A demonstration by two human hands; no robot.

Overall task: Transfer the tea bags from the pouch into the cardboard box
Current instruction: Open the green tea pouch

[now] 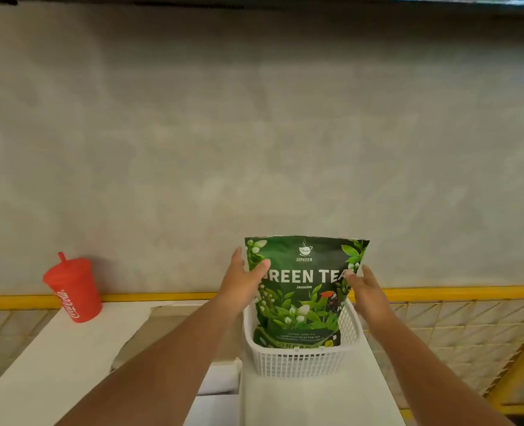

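The green tea pouch (303, 290) stands upright in a white basket (300, 362) near the far edge of the white desk (316, 401), toward its right side. The left hand (242, 281) holds the pouch's left edge, thumb across the front. The right hand (366, 287) holds its right edge, thumb tip on the front. Tan cardboard (174, 330) lies just left of the basket, partly behind the left forearm. A red cup (74, 290) stands at the far left corner.

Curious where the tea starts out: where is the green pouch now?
In the head view, the green tea pouch stands upright in the white basket, right of centre, held on either side by the left hand and right hand.
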